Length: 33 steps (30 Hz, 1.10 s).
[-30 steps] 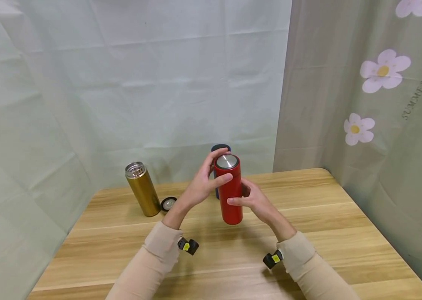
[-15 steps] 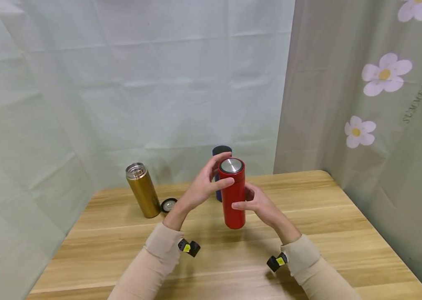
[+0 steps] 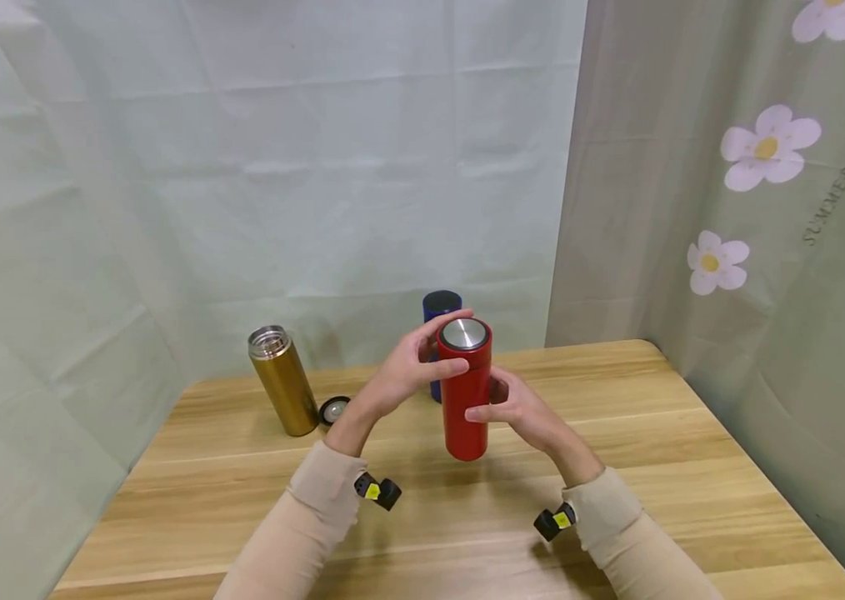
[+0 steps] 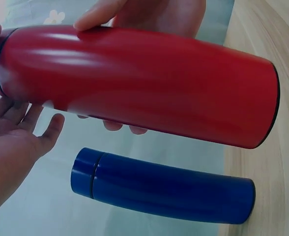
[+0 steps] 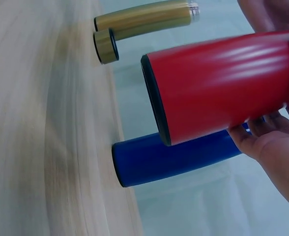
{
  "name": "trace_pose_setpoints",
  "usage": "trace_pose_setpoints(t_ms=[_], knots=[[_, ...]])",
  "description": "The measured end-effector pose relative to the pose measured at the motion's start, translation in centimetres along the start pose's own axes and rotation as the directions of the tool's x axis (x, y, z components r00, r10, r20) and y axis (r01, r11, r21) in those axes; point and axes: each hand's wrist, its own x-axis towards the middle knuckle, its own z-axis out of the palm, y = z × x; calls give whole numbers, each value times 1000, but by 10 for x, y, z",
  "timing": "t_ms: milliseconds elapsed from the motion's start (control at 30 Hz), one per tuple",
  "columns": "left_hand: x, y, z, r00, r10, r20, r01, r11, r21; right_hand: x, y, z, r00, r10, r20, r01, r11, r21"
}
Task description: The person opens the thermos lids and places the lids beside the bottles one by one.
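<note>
A red thermos point(image 3: 460, 417) with a brushed-metal disc on its lid point(image 3: 464, 334) is held upright between both hands, its base raised off the table in the right wrist view. My left hand point(image 3: 402, 373) grips the lid end, thumb in front and fingers behind. Lower down, my right hand point(image 3: 523, 412) holds the body with its thumb across the near side. A dark seam between lid and body shows in the left wrist view, where the red body point(image 4: 149, 83) spans the frame. Right behind it stands a blue thermos point(image 4: 169, 189) with its lid on.
To the left, a gold thermos point(image 3: 283, 387) stands uncapped, its steel mouth facing up. Its lid point(image 3: 334, 410) lies beside its base with the inside upward. The wooden table point(image 3: 617, 433) ends at a pale curtain point(image 3: 362, 208) behind and a flowered one point(image 3: 782, 350) on the right.
Both hands have brought the red thermos slightly to the right and nearer the person, uncovering more of the blue one. In the last half second they have barely moved.
</note>
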Motion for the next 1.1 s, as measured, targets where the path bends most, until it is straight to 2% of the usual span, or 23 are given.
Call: trace_pose_setpoints(t_ms=[267,600,900,1100], knots=[[1,1,0,1000,3,-1,-3,1000,-9,0,-2,-3,999,-6,38,6,1000,-5],[-3,0,4,999,2,-46,-2,1000,-7,-1,0,-4,998,-34,56,36,999,-24],[-4,4,9,992,12,-124,-10,1000,17,-1,-4,1,999,-33,30,34,999,-28],[-5,7,13,988,21,-151,-16,999,36,-2,-3,5,998,-66,-11,65,997,-28]])
